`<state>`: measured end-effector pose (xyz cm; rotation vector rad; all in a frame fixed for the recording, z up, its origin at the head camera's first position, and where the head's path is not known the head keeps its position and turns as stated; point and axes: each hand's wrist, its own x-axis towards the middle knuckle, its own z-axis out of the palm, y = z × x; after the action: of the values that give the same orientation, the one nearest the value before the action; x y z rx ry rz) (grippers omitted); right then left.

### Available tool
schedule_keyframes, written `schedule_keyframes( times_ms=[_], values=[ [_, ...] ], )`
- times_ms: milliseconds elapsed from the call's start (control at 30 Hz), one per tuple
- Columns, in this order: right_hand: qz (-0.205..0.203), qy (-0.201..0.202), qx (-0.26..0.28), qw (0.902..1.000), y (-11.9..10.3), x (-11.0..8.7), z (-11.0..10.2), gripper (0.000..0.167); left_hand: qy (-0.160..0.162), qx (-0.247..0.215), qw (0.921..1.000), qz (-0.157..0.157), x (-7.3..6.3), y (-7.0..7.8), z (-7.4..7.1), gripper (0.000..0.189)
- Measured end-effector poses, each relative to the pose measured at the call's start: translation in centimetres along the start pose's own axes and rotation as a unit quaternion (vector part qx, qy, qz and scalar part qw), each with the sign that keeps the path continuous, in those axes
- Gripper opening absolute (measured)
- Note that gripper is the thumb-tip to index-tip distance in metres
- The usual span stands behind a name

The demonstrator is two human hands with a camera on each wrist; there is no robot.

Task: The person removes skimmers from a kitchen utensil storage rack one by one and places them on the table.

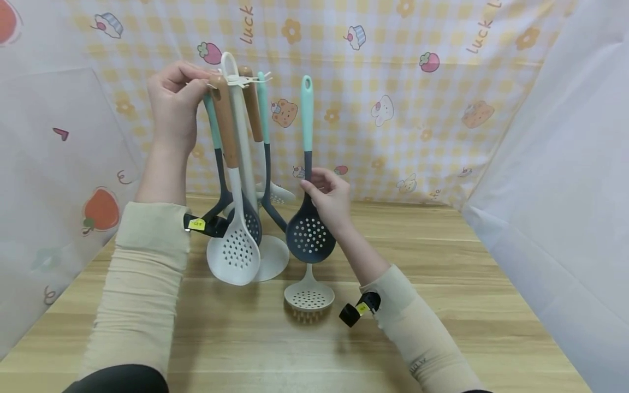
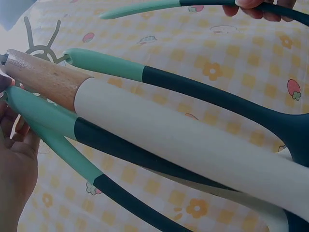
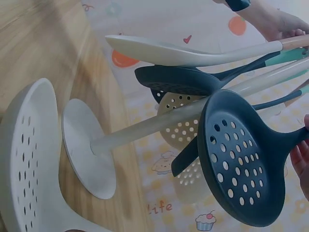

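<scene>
My right hand (image 1: 331, 199) pinches the neck of a dark blue skimmer (image 1: 310, 232), held upright with its mint handle on top. At the top of a cream utensil stand (image 1: 239, 114), my left hand (image 1: 177, 103) pinches the upper end of a mint-handled dark utensil (image 2: 43, 104), its fingertips close beside the wooden handle of a white skimmer (image 1: 233, 256). The white skimmer hangs at the front of the stand. Another mint-handled utensil (image 1: 263, 109) and a wooden-handled one (image 1: 250, 103) hang behind. The left fingertips are partly hidden in the left wrist view.
A cream skimmer (image 1: 309, 295) rests on the wooden table (image 1: 417, 327) in front of the stand, its handle hidden behind the dark skimmer. The stand's round base (image 3: 89, 145) sits on the table. A patterned cloth (image 1: 393, 136) hangs behind.
</scene>
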<state>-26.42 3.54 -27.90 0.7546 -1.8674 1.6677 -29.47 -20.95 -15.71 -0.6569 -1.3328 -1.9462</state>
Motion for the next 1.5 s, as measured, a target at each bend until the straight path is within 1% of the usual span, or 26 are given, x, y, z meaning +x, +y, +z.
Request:
schedule_keyframes(
  times_ms=[133, 167, 233, 367, 400, 467, 700, 900, 1033, 1233, 1367, 1500],
  values=[
    [-0.003, 0.005, 0.016, 0.9999, 0.3, -0.2, -0.7, 0.019, -0.008, -0.006, 0.9999, -0.005, 0.0, 0.0, -0.2, 0.006],
    [-0.002, 0.007, 0.02, 0.9998, 0.4, -0.2, -0.8, 0.018, -0.013, -0.003, 0.9999, -0.002, 0.0, 0.0, -0.2, 0.006],
    [0.002, 0.012, 0.029, 0.9995, 0.6, -0.3, -1.2, 0.018, -0.017, -0.015, 0.9997, -0.007, 0.0, 0.1, -0.4, 0.006],
    [0.03, 0.02, 0.045, 0.9984, 2.2, -0.5, -1.9, 0.019, -0.026, -0.038, 0.9987, -0.022, 0.1, 0.2, -0.6, 0.002],
    [0.038, 0.021, 0.049, 0.9978, 2.5, -0.6, -2.1, 0.02, -0.025, -0.048, 0.998, -0.031, 0.2, 0.2, -0.6, 0.003],
    [0.05, 0.024, 0.055, 0.9969, 3.3, -0.7, -2.5, 0.02, -0.031, -0.055, 0.9973, -0.038, 0.2, 0.3, -0.8, 0.004],
    [0.091, 0.035, 0.063, 0.9932, 3.2, -1.6, -4.2, 0.017, -0.059, -0.072, 0.9939, -0.058, 0.1, 0.5, -1.0, 0.004],
    [0.144, 0.053, 0.062, 0.9862, 2.9, -2.2, -5.8, 0.018, -0.068, -0.073, 0.9929, -0.066, 0.2, 0.7, -1.1, 0.004],
    [0.171, 0.061, 0.059, 0.9817, 2.7, -2.5, -6.9, 0.018, -0.07, -0.068, 0.9928, -0.069, 0.3, 0.7, -1.2, 0.004],
    [0.22, 0.057, 0.035, 0.9733, 3.0, -3.0, -8.2, 0.02, -0.071, -0.065, 0.9929, -0.07, 0.3, 0.6, -1.2, 0.005],
    [0.249, 0.047, 0.035, 0.9667, 3.5, -3.4, -8.7, 0.021, -0.076, -0.058, 0.9928, -0.073, 0.3, 0.7, -1.4, 0.006],
    [0.268, 0.038, 0.034, 0.9622, 3.9, -3.8, -9.0, 0.019, -0.084, -0.048, 0.9924, -0.076, 0.4, 0.8, -1.8, 0.008]
  ],
)
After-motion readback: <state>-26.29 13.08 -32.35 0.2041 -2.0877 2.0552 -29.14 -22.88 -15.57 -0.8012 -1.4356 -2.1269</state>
